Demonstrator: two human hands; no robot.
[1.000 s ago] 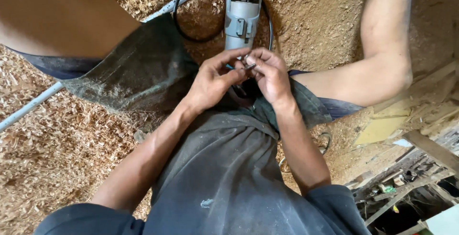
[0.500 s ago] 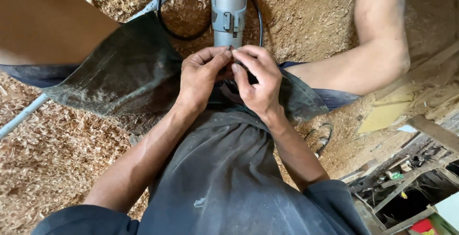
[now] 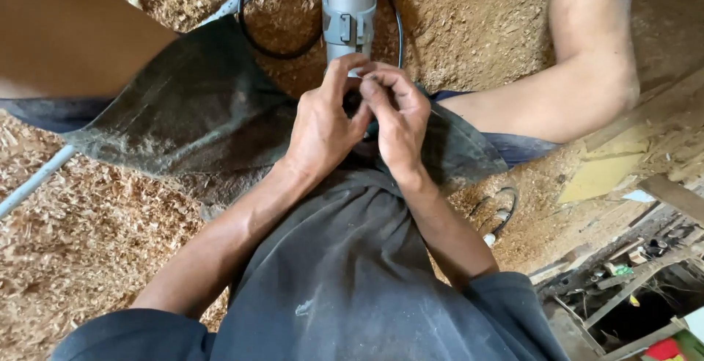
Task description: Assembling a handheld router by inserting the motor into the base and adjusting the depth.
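Grey power tool w/ black cord, both hands pinching its near end

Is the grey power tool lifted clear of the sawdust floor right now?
No, the grey power tool lies on the sawdust floor, with the left hand and right hand meeting at its near end.

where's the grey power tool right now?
Head view, top centre: the grey power tool lies on the sawdust floor between the person's legs, ringed by its black cord, its near end meeting the left hand and right hand.
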